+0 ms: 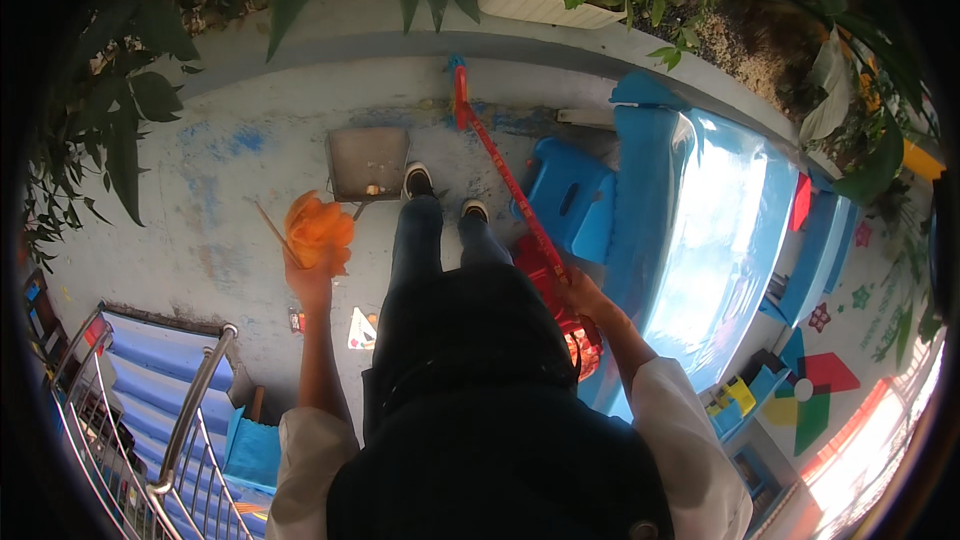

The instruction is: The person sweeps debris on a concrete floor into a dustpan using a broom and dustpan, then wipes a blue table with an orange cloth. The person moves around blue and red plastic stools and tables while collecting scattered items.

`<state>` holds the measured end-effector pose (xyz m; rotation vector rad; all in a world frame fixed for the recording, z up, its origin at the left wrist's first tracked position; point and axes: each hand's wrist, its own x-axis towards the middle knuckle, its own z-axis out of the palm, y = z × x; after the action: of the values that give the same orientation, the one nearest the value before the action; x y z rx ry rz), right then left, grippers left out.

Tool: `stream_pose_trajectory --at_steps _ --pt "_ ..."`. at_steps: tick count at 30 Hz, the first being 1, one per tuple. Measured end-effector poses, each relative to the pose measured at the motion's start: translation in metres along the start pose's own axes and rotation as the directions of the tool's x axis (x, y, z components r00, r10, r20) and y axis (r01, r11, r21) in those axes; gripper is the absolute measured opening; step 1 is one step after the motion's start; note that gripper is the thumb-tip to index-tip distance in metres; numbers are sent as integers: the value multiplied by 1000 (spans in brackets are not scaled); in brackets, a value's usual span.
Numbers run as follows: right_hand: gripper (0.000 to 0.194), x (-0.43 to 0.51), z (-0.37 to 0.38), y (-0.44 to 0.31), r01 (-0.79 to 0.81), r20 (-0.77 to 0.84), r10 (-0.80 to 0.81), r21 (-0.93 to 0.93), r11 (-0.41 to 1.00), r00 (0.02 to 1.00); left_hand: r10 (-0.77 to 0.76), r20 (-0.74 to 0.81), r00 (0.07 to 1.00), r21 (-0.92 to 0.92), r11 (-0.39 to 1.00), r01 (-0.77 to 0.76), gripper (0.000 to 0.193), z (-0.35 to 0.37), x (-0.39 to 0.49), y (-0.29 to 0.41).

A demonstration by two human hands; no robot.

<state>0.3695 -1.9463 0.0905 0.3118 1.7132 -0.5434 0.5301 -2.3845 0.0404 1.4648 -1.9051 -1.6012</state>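
Observation:
My left hand (309,281) is closed around an orange artificial flower (319,229) and a thin brown stick (274,229) that points up and left. In my right hand (581,291) is the upper end of a long red handle (514,184) that bears yellow marks. The handle slants away to a red and blue head (459,94), which stands against the base of the low wall. A metal dustpan (367,165) with some small debris in it lies on the grey floor, left of my feet.
A blue plastic stool (574,199) stands beside a blue-covered table (697,240) on the right. Down at the left are blue steps (165,360) with a metal railing (199,397). Potted plants line the ledge ahead (322,26). Litter, with a printed white piece (361,330), lies near my left forearm.

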Motion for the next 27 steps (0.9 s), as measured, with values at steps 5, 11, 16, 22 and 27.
stream_pose_trajectory --at_steps 5,11,16,22,27 --pt "43 -13 -2 52 51 -108 -148 -615 787 983 63 -65 996 -14 998 -65 50 6 -28 -17" --pt "42 -2 9 63 -7 -111 -26 -287 958 994 79 -112 991 7 997 -79 50 1 -93 -23" --pt "37 -58 -46 130 -21 -64 5 -258 966 998 80 -235 969 12 997 -79 50 -16 -147 -33" --pt "33 -20 -15 134 147 -43 -223 -631 762 974 91 -347 933 61 995 -75 45 -29 -208 -45" --pt "37 -26 -36 128 34 100 3 -359 933 995 112 -389 914 147 987 -59 47 -41 -243 -55"
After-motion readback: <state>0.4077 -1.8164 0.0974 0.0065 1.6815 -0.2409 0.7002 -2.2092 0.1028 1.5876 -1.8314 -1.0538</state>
